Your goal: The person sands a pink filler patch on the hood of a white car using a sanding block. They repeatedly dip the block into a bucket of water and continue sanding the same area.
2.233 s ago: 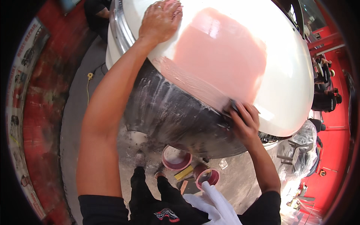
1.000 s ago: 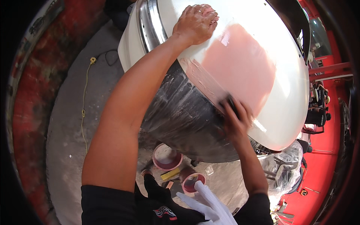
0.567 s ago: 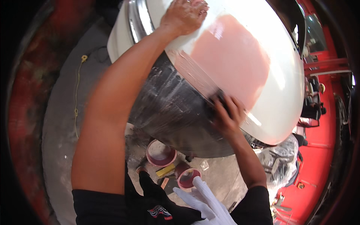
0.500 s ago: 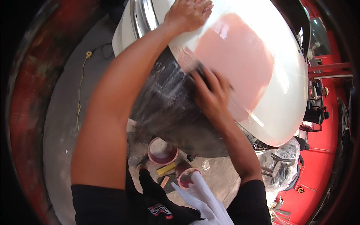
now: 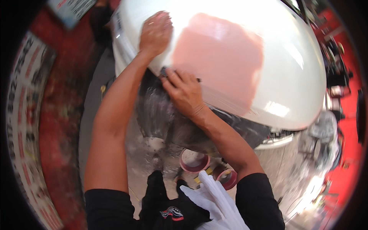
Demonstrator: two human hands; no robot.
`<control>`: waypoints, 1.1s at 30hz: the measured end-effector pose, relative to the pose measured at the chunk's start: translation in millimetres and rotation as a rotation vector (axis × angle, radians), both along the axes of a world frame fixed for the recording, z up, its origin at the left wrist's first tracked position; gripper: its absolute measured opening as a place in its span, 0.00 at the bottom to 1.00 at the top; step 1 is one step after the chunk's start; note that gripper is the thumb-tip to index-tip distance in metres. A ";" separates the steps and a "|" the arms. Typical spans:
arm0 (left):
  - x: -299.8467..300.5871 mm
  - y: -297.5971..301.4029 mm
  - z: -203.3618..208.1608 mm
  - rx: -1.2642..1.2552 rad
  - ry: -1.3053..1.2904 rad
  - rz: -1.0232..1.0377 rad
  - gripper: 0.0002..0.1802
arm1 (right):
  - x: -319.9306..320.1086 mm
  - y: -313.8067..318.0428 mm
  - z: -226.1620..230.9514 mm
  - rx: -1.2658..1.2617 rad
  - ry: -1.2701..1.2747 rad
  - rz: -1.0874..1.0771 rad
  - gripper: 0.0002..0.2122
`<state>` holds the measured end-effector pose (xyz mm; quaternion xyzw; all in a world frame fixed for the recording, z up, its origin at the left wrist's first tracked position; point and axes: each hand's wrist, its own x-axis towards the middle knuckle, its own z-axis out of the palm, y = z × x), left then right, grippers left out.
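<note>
A large white car panel, seemingly a hood, fills the upper middle, with a broad matte pink patch on it. My left hand rests flat on the white surface left of the patch, its fingers stretched away from me. Under the fingers of my right hand is a dark sanding block, pressed at the panel's near edge by the patch's lower left corner. Only the block's ends show. Dark sheeting with whitish smears hangs below that edge.
Two reddish buckets stand on the floor below: one with whitish liquid, another partly behind a white cloth hanging at my front. A clear-plastic-wrapped object stands at right. A printed banner lines the far left.
My right hand has slid left along the panel's near edge with the block. My left hand now lies lower and farther left in view. The whole view has shifted as well.
</note>
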<state>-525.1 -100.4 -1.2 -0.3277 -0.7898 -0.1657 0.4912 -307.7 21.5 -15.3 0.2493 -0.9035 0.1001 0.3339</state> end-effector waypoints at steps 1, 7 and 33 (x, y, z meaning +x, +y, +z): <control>-2.3 -8.8 0.1 0.069 -0.131 -0.046 0.18 | 9.5 9.6 1.5 -0.003 -0.016 -0.024 0.15; -3.4 -2.8 9.9 0.106 -0.260 -0.067 0.21 | 136.2 116.7 6.3 -0.068 0.052 -0.508 0.20; 78.1 102.7 61.8 -0.624 -0.051 -1.166 0.17 | 42.9 -41.0 -2.4 -1.105 0.451 -1.626 0.18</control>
